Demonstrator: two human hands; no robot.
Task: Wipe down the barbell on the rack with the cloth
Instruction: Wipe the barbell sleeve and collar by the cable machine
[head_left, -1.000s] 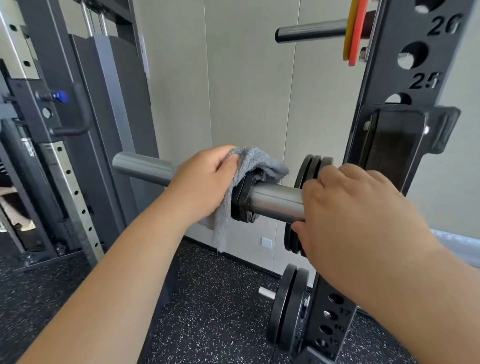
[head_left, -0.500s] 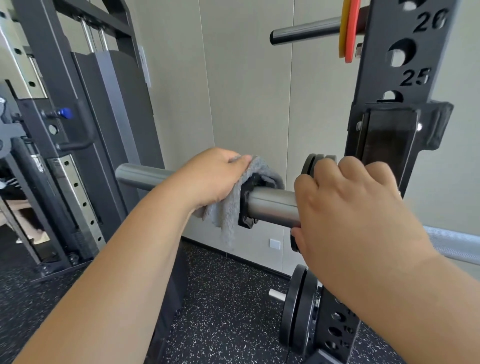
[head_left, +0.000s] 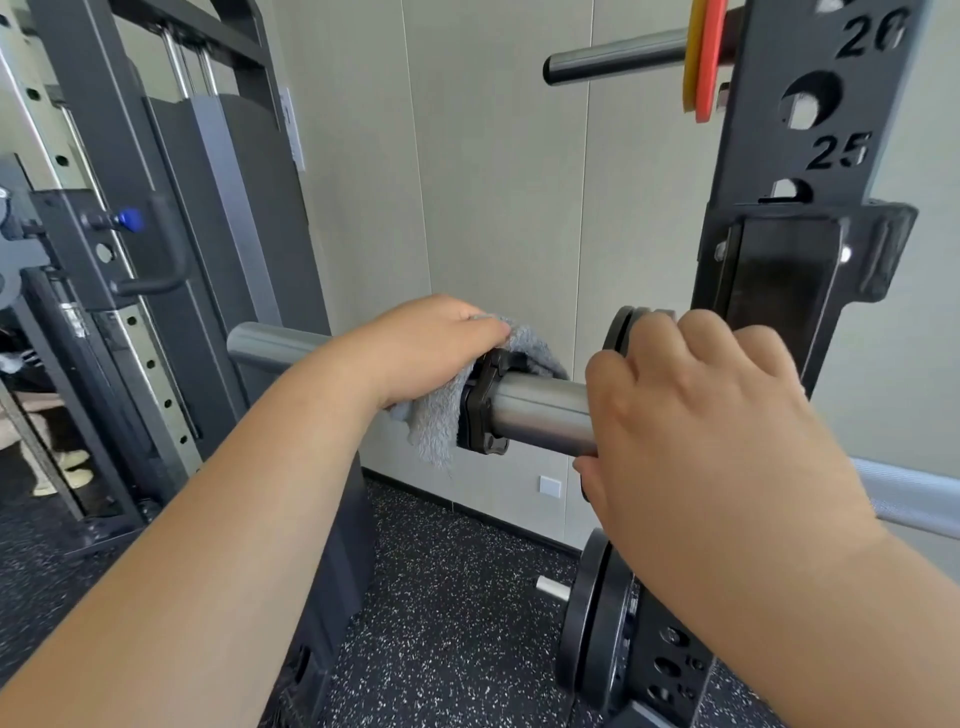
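Nearest, at four o'clock, the right hand (head_left: 701, 431) curled round the smooth steel barbell (head_left: 540, 410) sleeve, probably steadying it on the black rack (head_left: 753, 130). At its nine o'clock, beyond the black collar (head_left: 485, 410), the left hand (head_left: 426, 348) clasped the fluffy grey cloth (head_left: 436, 431) over the round sleeve, likely for rubbing it clean.

Barbell sleeve (head_left: 540, 410): only a short bare stretch lies open, between the black collar (head_left: 483, 410) and the right hand (head_left: 701, 415) gripping it. Left hand (head_left: 426, 348) with cloth (head_left: 436, 421) covers the part just outboard of the collar; the sleeve end beyond that wrist is open. Inboard is blocked by plates (head_left: 621, 327), then the rack upright (head_left: 810, 156). Above is open air up to the storage peg (head_left: 613, 62). Below is open to the floor (head_left: 441, 597), with stored plates (head_left: 587, 623) at lower right. Cable machine (head_left: 218, 234) stands near the sleeve end.
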